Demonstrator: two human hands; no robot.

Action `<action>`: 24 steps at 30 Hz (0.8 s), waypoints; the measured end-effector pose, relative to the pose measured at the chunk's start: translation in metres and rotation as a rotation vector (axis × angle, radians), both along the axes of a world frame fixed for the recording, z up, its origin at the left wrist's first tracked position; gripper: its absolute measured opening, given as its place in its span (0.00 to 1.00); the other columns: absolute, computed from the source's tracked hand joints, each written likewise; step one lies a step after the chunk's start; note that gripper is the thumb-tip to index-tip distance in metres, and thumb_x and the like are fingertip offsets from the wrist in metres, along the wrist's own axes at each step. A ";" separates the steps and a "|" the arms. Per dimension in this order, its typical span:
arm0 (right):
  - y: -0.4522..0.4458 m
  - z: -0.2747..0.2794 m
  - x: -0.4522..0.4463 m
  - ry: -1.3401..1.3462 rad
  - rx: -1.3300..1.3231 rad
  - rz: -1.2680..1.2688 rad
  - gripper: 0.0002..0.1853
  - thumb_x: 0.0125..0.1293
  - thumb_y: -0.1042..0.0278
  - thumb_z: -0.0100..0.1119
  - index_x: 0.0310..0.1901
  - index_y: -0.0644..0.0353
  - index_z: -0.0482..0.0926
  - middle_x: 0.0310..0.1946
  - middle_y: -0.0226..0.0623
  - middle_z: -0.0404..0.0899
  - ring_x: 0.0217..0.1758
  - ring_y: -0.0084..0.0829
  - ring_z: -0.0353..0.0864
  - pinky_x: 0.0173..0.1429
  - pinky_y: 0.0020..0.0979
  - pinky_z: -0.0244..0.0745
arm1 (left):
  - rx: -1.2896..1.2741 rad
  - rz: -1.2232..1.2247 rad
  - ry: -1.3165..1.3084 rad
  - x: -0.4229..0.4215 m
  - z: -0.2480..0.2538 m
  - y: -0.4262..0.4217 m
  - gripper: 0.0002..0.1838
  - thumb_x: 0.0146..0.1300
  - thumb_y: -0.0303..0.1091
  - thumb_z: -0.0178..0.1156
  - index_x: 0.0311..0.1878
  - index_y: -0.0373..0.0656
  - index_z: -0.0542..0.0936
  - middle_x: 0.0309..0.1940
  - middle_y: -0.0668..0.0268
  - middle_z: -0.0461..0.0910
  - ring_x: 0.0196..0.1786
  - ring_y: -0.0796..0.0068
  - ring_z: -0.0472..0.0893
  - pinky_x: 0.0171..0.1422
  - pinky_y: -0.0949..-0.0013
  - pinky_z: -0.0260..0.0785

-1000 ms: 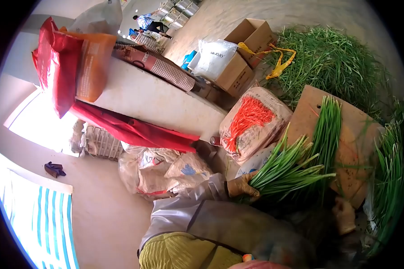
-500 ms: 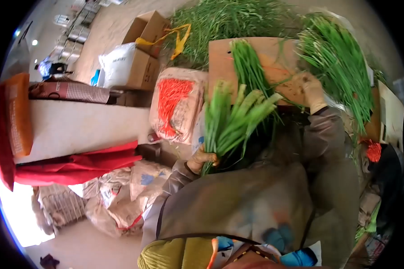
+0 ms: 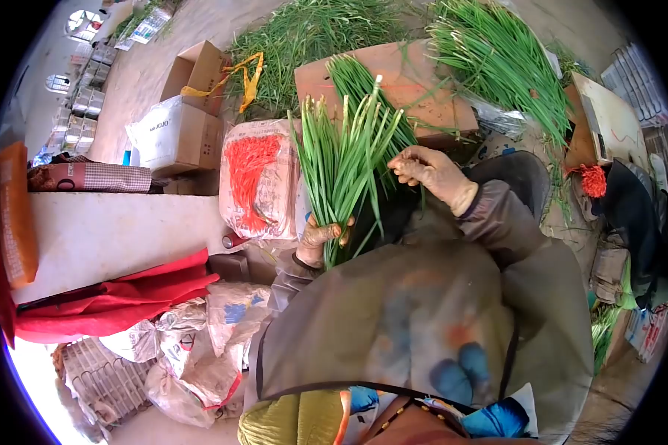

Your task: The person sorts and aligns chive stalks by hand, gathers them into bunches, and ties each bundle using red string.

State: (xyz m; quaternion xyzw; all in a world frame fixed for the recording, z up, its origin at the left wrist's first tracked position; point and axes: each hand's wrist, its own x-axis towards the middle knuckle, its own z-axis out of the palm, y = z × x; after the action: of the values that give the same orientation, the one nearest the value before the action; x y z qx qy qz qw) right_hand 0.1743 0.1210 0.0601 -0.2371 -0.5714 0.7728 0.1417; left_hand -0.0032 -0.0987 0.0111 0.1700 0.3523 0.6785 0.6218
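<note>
While the left hand (image 3: 321, 239) keeps its grip around the lower part of a bunch of green stalks (image 3: 338, 152), the right hand (image 3: 434, 176) is no longer over the brown board (image 3: 441, 107), where it was half a second ago. It is now nearer to the middle of the frame, just to the right of the held bunch. Its fingers are bent and the tips come near the thumb, but I cannot tell whether they are pressed together or hold a thin stalk. The held bunch, which before was blurred and spread in separate clumps, now appears sharper and more gathered. The whole view has also turned, so that the board shows farther to the left and a little higher.

The held bunch is in the centre of the frame, and it rises from the left hand with pale ends pointing upward. Behind it, a second bunch (image 3: 356, 78) lies on the board. At the upper right there is a large pile of stalks (image 3: 490, 67), well apart from both hands. To the left of the held bunch, red strands (image 3: 251, 174) lie on a pinkish package (image 3: 286, 159).
</note>
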 end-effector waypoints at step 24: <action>0.001 -0.023 -0.032 0.040 -0.541 -0.202 0.37 0.57 0.32 0.48 0.51 0.63 0.71 0.28 0.26 0.68 0.27 0.22 0.61 0.33 0.25 0.61 | 0.096 -0.017 0.130 0.005 -0.010 -0.005 0.26 0.44 0.26 0.68 0.50 0.40 0.74 0.38 0.60 0.80 0.36 0.71 0.79 0.40 0.70 0.72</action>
State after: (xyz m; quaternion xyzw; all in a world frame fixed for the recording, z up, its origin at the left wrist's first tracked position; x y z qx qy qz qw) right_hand 0.1421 0.1220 0.0367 -0.3065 -0.3153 0.8836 0.1607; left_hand 0.0019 -0.1037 0.0012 0.2463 0.3576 0.6769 0.5943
